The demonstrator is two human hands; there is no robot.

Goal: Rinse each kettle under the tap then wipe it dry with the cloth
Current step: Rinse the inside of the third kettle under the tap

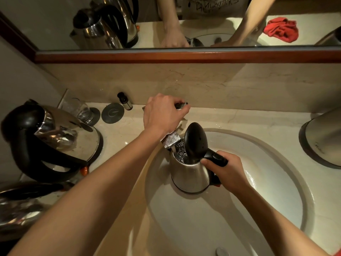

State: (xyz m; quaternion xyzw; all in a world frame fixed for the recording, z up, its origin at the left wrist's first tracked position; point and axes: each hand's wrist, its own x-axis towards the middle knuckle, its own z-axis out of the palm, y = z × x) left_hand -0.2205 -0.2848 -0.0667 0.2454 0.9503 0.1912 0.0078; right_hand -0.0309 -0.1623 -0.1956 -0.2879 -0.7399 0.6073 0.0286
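- Head view: the small kettle (190, 174) stands upright in the sink (276, 191), lid (196, 141) raised, its mouth directly under the tap spout (170, 140).
- The right hand (227, 174) grips the kettle's handle, on the side away from the tap.
- The left hand (163, 113) curls round the tap lever (180, 105), behind the kettle.
- A red cloth (281, 29) shows only in the mirror, well apart from the kettle, nearer the right hand.

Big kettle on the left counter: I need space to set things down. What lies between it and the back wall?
In the head view, a drinking glass and a round dark coaster lie behind the big kettle.
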